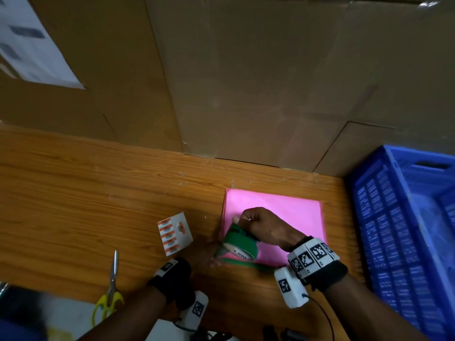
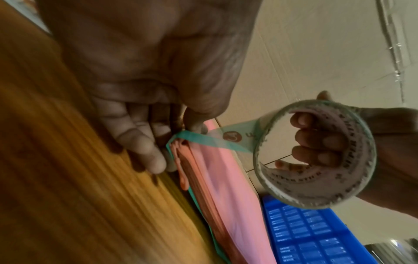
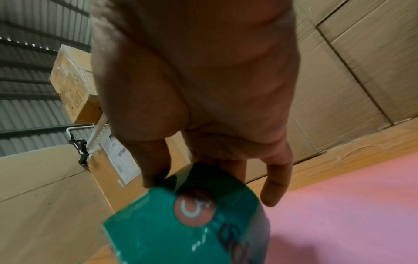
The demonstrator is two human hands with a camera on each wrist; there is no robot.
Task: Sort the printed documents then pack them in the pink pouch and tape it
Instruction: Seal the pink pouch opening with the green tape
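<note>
The pink pouch [image 1: 283, 210] lies flat on the wooden table [image 1: 73, 193], right of centre. My right hand [image 1: 242, 223] grips a green tape roll [image 1: 237, 244] over the pouch's near left corner, fingers through the core [image 2: 294, 187] and thumb on the outside. A green tape strip [image 2: 214, 141] runs from the roll down to that corner and along the pouch's near edge [image 1: 256, 265]. My left hand [image 2: 172, 141], blurred in the head view [image 1: 205, 254], presses the tape onto the corner with thumb on top and straight fingers beside the edge. No printed documents show outside the pouch [image 3: 339, 214].
A blue crate [image 1: 406, 230] stands at the table's right. Yellow-handled scissors [image 1: 112, 279] lie near the front left, and a white card of orange pieces [image 1: 174, 233] lies left of the pouch. A cardboard wall [image 1: 246, 82] closes the back, a printed sheet [image 1: 32, 45] stuck on it.
</note>
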